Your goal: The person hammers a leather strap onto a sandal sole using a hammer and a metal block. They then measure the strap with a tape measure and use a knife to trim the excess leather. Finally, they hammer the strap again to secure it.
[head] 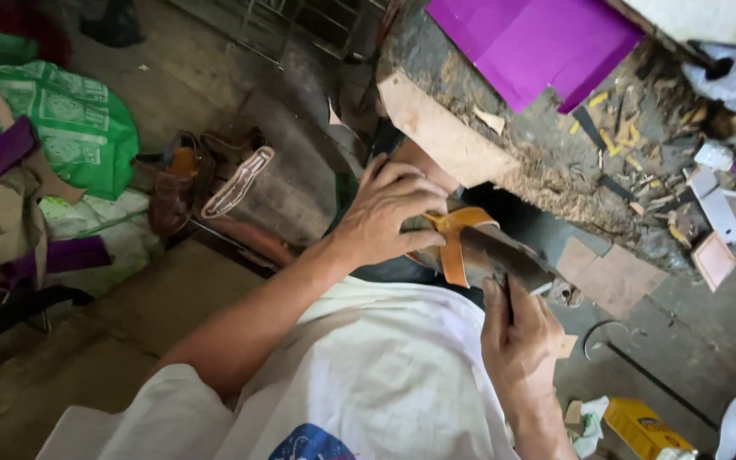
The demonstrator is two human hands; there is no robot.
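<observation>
The left hand [385, 213] is clamped over a tan leather sandal [457, 243], pressing it down in the lap just below the near edge of the scrap-strewn surface [555, 183] so it cannot slip. The right hand [517, 341] is closed around a dark flat tool [504, 255] whose far end lies across the sandal's strap

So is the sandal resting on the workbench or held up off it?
Held off it. The left hand grips the tan-strapped sandal below the workbench edge, while the right hand holds its other end.
</observation>
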